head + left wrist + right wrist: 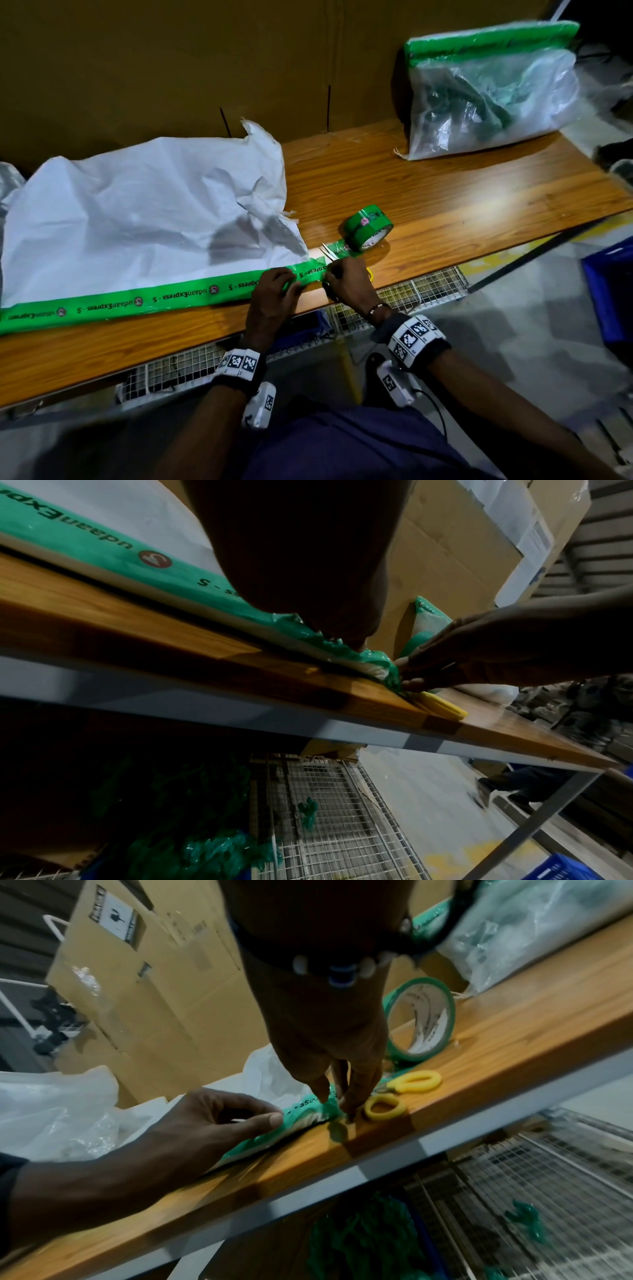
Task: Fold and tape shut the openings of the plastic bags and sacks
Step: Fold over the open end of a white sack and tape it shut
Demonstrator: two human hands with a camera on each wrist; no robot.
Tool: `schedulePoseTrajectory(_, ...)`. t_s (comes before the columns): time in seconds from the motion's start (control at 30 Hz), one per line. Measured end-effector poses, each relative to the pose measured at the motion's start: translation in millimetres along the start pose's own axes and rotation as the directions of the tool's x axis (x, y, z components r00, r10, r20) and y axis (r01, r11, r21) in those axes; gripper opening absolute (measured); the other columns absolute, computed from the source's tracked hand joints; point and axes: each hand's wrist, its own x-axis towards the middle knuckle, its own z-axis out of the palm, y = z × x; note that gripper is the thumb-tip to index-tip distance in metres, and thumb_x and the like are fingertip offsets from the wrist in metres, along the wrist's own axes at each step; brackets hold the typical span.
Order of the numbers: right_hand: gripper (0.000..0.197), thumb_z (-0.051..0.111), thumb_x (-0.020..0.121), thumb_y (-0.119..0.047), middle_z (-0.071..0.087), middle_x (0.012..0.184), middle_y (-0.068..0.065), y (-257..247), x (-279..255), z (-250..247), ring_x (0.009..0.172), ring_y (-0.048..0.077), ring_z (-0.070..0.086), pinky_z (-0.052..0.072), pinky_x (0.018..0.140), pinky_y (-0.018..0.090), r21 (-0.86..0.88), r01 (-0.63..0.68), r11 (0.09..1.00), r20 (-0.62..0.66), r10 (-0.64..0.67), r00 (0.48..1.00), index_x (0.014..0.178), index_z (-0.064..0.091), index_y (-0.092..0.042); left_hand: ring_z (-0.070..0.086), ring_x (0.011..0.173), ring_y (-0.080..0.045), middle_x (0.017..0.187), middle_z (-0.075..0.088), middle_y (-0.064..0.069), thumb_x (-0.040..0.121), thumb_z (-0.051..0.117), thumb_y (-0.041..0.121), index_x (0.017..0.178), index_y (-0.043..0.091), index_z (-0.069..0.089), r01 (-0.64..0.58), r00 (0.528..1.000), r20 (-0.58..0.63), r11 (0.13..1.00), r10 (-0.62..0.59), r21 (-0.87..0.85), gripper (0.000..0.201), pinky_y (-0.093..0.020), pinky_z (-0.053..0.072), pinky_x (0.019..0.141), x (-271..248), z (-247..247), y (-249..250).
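A white woven sack (144,212) lies flat on the wooden table (445,192). A long strip of green printed tape (137,301) runs along its folded near edge. My left hand (277,287) pinches the taped edge near the strip's right end, thumb on the near side. My right hand (342,281) pinches the crumpled tape end (390,669) at the sack's corner, fingers pointing down. The tape roll (368,228) stands just behind my right hand. Yellow-handled scissors (418,1081) lie beside my right fingers.
A clear plastic bag (489,96), its top taped green, leans on the cardboard wall (205,51) at the back right. Under the table edge runs a wire mesh shelf (428,287) holding green tape scraps (363,1240). On the floor at the right stands a blue crate (609,294).
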Motion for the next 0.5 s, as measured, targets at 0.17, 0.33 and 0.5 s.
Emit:
schedulePoseTrajectory(0.17, 0.04, 0.056, 0.086, -0.038, 0.073, 0.064, 0.008, -5, 3, 15, 0.066, 0.025, 0.07, 0.054, 0.065, 0.04, 0.047, -0.111, 0.993, -0.054, 0.113, 0.992, 0.064, 0.073, -0.01, 0.067, 0.098, -0.02, 0.104, 0.072, -0.003, 0.086, 0.083, 0.013, 0.098, 0.009, 0.078, 0.031, 1.0, 0.005, 0.998, -0.031, -0.063, 0.013, -0.032, 0.052, 0.088, 1, -1, -5)
schedulePoseTrajectory(0.33, 0.028, 0.068, 0.097, -0.028, 0.077, 0.087, 0.017, -7, 15, 23, 0.087, 0.031, 0.073, 0.056, 0.078, 0.041, 0.107, -0.234, 0.966, -0.048, 0.24, 0.969, 0.085, 0.075, -0.005, 0.068, 0.096, -0.018, 0.103, 0.073, -0.002, 0.085, 0.084, 0.01, 0.096, 0.01, 0.079, 0.038, 0.999, 0.012, 0.992, -0.036, -0.122, 0.012, -0.029, 0.053, 0.086, 4, -4, -7)
schedulePoseTrajectory(0.5, 0.016, 0.075, 0.092, -0.022, 0.078, 0.086, 0.013, -3, 8, 14, 0.078, 0.024, 0.072, 0.055, 0.072, 0.036, 0.048, -0.117, 0.992, -0.191, 0.124, 0.974, 0.094, 0.077, -0.006, 0.066, 0.096, -0.014, 0.103, 0.072, 0.001, 0.085, 0.084, 0.012, 0.095, 0.012, 0.078, 0.011, 1.0, 0.023, 0.99, -0.007, -0.141, 0.012, -0.028, 0.052, 0.087, 3, -6, -10)
